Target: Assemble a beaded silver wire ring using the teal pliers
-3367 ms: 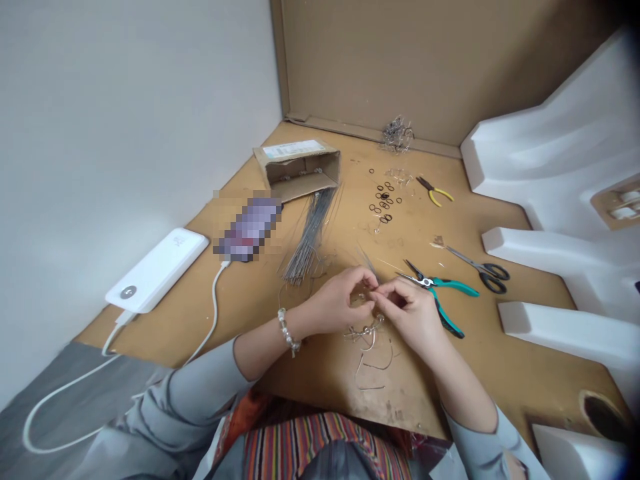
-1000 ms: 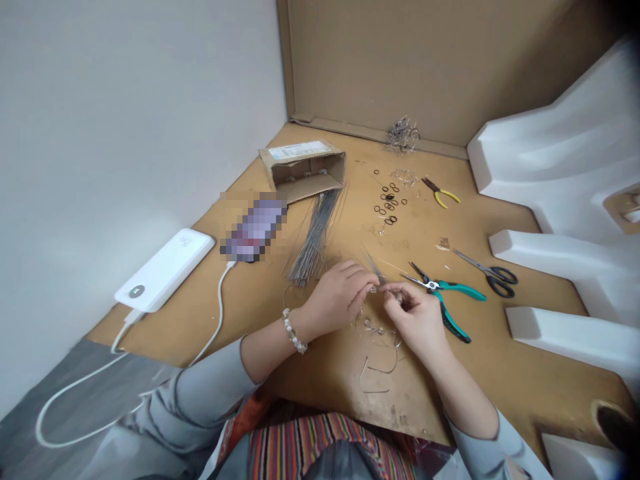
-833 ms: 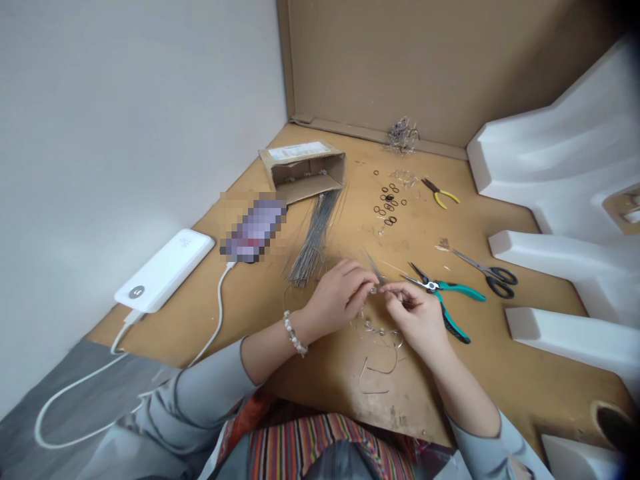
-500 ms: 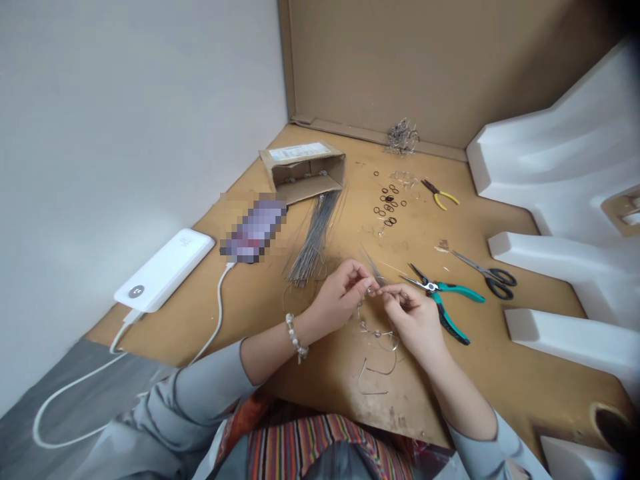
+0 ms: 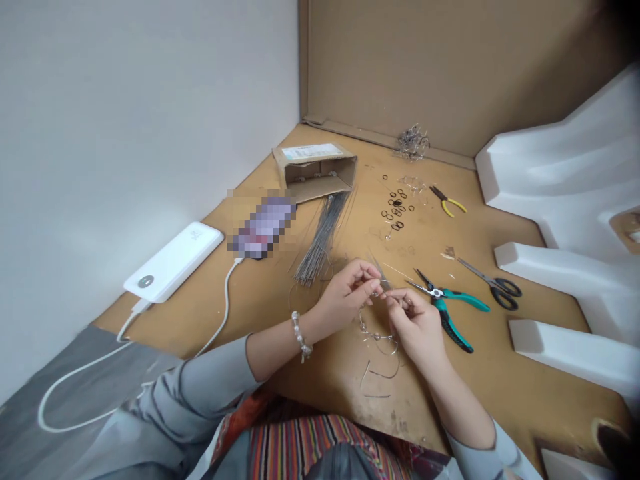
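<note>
Over the front of the table my left hand [image 5: 347, 293] and my right hand [image 5: 419, 328] meet, both with fingertips pinched. Between them runs a thin wire strung with clear beads [image 5: 376, 337], its lower part hanging in a loop below my fingers. Several fine wires point up just beyond my fingertips. Bent scraps of wire [image 5: 376, 396] lie on the table nearer to me. Right of my right hand, long-nose pliers [image 5: 453, 298] with teal handles lie with their jaws apart. A bundle of straight grey wires [image 5: 320, 247] lies beyond my left hand.
An open cardboard box [image 5: 320, 175] lies behind the wire bundle. Black rings [image 5: 397, 212], a wire tangle [image 5: 413, 143], yellow-handled pliers [image 5: 449, 201] and scissors [image 5: 493, 285] lie farther back. A white power bank [image 5: 174, 261] and blurred phone [image 5: 265, 227] are left; white foam [image 5: 550, 263] borders the right.
My left hand has turned from knuckles up to thumb and finger showing, still pinched by my right hand. More of the beaded loop shows below. The whole view has shifted slightly.
</note>
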Demonstrator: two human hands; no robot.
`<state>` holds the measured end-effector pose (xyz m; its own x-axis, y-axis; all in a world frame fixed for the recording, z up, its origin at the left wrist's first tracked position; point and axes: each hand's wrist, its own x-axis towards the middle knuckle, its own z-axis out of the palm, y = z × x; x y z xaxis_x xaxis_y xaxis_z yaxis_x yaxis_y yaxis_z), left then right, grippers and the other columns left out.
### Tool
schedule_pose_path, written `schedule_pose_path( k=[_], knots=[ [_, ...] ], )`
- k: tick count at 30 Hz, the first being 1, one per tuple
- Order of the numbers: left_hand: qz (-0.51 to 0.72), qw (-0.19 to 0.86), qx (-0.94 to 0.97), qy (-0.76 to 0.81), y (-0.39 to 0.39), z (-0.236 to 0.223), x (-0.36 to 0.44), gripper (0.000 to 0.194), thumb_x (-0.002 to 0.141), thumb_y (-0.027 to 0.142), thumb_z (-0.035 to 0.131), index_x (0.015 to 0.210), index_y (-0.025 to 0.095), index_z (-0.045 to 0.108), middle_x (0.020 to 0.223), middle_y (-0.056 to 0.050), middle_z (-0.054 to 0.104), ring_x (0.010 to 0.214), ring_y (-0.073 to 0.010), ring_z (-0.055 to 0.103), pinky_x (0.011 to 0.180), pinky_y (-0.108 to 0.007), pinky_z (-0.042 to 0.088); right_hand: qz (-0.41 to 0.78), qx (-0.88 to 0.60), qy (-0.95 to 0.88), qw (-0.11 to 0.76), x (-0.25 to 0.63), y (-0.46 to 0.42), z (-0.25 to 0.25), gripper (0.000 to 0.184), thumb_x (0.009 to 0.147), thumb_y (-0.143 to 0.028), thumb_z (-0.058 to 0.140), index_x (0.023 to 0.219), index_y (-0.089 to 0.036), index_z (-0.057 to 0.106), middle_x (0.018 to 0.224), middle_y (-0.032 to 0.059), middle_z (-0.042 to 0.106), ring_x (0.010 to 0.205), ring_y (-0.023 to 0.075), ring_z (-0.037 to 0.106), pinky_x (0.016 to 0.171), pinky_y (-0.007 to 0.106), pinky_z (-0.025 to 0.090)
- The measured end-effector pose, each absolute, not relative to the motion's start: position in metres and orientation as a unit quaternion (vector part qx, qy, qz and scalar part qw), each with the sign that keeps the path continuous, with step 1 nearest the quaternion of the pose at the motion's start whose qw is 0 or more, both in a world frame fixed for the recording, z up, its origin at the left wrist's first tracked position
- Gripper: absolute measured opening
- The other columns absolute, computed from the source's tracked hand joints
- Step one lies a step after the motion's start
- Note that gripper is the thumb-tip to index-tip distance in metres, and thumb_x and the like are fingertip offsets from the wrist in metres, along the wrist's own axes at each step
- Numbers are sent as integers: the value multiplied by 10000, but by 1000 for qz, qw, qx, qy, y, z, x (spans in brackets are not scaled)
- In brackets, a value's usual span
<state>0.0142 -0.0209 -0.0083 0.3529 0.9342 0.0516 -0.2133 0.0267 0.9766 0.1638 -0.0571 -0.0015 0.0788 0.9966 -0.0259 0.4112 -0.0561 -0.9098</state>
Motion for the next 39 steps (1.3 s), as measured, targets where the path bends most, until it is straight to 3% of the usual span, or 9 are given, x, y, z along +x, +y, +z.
schedule_pose_path(
  k=[7, 11, 14, 17, 20, 26, 31, 35, 39],
  knots=[
    [460, 607, 546, 350, -23, -4, 13, 157, 848, 297, 545, 916, 156, 543, 749, -4, 579, 643, -87, 531, 587, -206, 430, 427, -603, -571, 357, 161, -59, 0, 254, 825, -420, 512, 775, -180, 579, 469, -55, 482, 428, 98, 426, 462, 228, 364],
    [458, 582, 559, 373, -21, -5, 10, 134, 843, 273, 545, 905, 156, 563, 745, -6, 580, 656, -92, 525, 591, -209, 414, 426, -594, -590, 343, 179, -59, 7, 352, 851, -491, 496, 948, -175, 616, 673, 8, 618, 580, 138, 562, 581, 264, 464],
    [446, 619, 536, 360, -17, -5, 7, 136, 837, 273, 547, 910, 159, 556, 729, -1, 574, 639, -91, 514, 555, -201, 398, 270, -660, -627, 314, 214, -62, 9, 413, 883, -497, 434, 1110, -193, 595, 970, 81, 675, 878, 209, 627, 805, 347, 485],
    [426, 671, 503, 340, -10, -3, 3, 133, 833, 270, 547, 903, 158, 546, 712, 6, 586, 570, -72, 486, 529, -199, 381, 29, -735, -665, 129, 250, -68, 3, 574, 811, -519, 500, 1250, -150, 535, 1219, 169, 597, 1145, 351, 516, 928, 504, 413],
    [420, 702, 484, 310, -5, 0, -1, 132, 822, 273, 565, 878, 155, 542, 694, 14, 594, 533, -58, 473, 532, -203, 375, -53, -727, -684, 7, 269, -73, -5, 646, 793, -474, 497, 1341, -136, 454, 1361, 175, 501, 1235, 373, 440, 941, 529, 404],
    [360, 737, 519, 240, -3, 9, -12, 174, 797, 304, 612, 850, 149, 553, 683, 5, 599, 549, -60, 487, 519, -195, 362, -79, -710, -695, -85, 270, -64, -7, 632, 753, -359, 504, 1348, -153, 447, 1366, 146, 502, 1186, 351, 485, 879, 462, 438],
    [340, 730, 542, 240, -4, 16, -18, 170, 812, 307, 599, 848, 148, 550, 679, 1, 600, 541, -54, 471, 517, -191, 345, -128, -708, -680, -141, 264, -56, -2, 472, 715, -256, 533, 1168, -137, 588, 995, 153, 656, 875, 323, 621, 723, 407, 439],
    [315, 723, 566, 241, -5, 19, -19, 99, 829, 246, 563, 854, 153, 542, 683, 13, 590, 525, -46, 437, 506, -188, 334, -76, -735, -666, -105, 262, -62, 3, 347, 785, -255, 473, 1091, -166, 612, 909, 115, 656, 782, 267, 644, 618, 332, 431],
    [299, 693, 602, 263, -5, 21, -19, 60, 833, 204, 539, 874, 163, 550, 711, 14, 590, 578, -60, 464, 519, -190, 347, 110, -668, -736, -20, 254, -77, 22, 411, 756, -215, 465, 1150, -206, 578, 993, 71, 653, 798, 198, 650, 714, 306, 471]
  ],
)
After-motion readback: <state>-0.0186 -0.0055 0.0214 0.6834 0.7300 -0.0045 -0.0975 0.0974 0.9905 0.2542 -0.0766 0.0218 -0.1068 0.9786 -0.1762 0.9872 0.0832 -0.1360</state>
